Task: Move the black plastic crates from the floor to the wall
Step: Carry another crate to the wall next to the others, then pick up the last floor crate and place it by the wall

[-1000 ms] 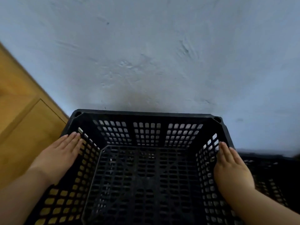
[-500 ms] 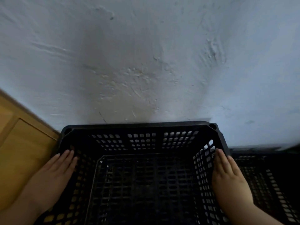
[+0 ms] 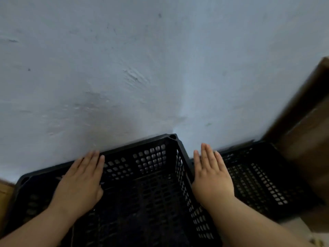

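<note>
From the head camera we look down on a black plastic crate [image 3: 142, 184] whose far rim lies against the pale, roughly plastered wall [image 3: 124, 68]; its perforated sides and grid floor are open to us, and nothing lies inside. Our left hand [image 3: 80, 182] is spread flat over the near-left part of the crate, palm down, fingers straight and close together, the fingertips [image 3: 94, 155] reaching the far rim by the wall. It grips nothing. Whether the palm rests on the plastic or floats just above it, we cannot tell.

Our right hand [image 3: 211, 175] is likewise flat and open, fingers extended and held together, holding nothing. It sits just outside the crate's right wall, over the gap between this crate and a second black crate [image 3: 258, 179] that stands just beside it, also against the wall. We cannot tell if the hand touches either one.

To the right of the second crate stands a dark brown wooden panel [image 3: 306, 139]. At the lower left edge a strip of yellowish wooden surface [image 3: 4, 191] shows beside the first crate.
</note>
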A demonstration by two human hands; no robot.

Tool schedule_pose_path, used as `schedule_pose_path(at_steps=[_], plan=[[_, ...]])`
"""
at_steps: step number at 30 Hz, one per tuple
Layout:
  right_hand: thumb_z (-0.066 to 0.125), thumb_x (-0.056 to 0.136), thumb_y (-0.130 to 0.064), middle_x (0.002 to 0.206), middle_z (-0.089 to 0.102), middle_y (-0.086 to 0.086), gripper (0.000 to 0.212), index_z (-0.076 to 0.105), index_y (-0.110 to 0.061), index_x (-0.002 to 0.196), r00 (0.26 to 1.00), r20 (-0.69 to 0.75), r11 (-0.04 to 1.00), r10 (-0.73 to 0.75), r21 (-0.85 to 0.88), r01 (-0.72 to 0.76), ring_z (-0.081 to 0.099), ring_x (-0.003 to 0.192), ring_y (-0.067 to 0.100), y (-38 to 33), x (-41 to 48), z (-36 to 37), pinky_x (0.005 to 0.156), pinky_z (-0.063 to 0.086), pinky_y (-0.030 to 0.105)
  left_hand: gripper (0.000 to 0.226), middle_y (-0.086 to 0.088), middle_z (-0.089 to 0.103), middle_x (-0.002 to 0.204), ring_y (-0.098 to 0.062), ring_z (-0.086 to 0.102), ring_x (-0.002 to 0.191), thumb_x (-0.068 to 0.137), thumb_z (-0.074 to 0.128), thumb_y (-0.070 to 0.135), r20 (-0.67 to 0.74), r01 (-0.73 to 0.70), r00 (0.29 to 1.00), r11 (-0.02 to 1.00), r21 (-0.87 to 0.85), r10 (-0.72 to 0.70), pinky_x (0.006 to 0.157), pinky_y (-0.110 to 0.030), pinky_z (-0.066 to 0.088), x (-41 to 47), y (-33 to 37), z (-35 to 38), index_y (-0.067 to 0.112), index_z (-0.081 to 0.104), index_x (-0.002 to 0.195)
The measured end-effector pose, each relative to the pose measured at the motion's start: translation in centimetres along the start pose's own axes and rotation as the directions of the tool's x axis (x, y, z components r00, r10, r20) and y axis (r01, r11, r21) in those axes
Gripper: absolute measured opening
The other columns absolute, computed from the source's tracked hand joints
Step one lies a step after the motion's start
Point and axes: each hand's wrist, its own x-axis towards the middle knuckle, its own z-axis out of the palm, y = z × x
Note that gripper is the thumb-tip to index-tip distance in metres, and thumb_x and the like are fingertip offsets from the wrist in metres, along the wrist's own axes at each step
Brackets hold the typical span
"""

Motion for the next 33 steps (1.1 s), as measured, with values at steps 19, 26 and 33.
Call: schedule_pose_path(at_steps=[19, 26, 33], plan=[[0.022, 0.097, -0.037, 0.134, -0.04, 0.006, 0.069, -0.025, -0.011, 0.14, 0.637, 0.16, 0.657, 0.754, -0.203, -0.726, -0.037, 0.127, 0.015, 48.9, -40.6, -19.3, 0.076, -0.044, 0.034, 0.092, -0.025, 0.056, 0.128, -0.034, 0.054, 0.12, 0.089, 0.004, 0.061, -0.361, -0.67, 0.698, 0.742, -0.025, 0.619, 0.116, -0.037, -0.002, -4.1, 65.9, -22.9, -0.007, 0.057, 0.12], [0.024, 0.096, -0.03, 0.145, -0.037, 0.013, 0.069, -0.028, -0.009, 0.137, 0.372, 0.098, 0.384, 0.923, -0.234, -0.893, -0.031, 0.139, 0.026, 64.8, -55.8, -24.3, 0.098, -0.036, 0.038, 0.083, -0.021, 0.055, 0.131, -0.03, 0.039, 0.134, 0.073, 0.037, 0.061, -0.335, -0.849, 0.489, 0.527, 0.028, 0.805, 0.116, -0.037, -0.006, -8.1, 89.0, -29.5, -0.004, 0.056, 0.121], [0.023, 0.097, -0.034, 0.151, -0.031, 0.017, 0.07, -0.027, -0.009, 0.139, 0.242, 0.059, 0.249, 0.968, -0.308, -0.918, -0.032, 0.139, 0.025, 79.0, -63.3, -26.1, 0.085, -0.041, 0.035, 0.081, -0.024, 0.053, 0.132, -0.032, 0.044, 0.13, 0.081, 0.027, 0.059, -0.263, -0.884, 0.426, 0.46, 0.082, 0.866, 0.116, -0.037, -0.005, -5.6, 106.3, -35.0, -0.004, 0.055, 0.123]])
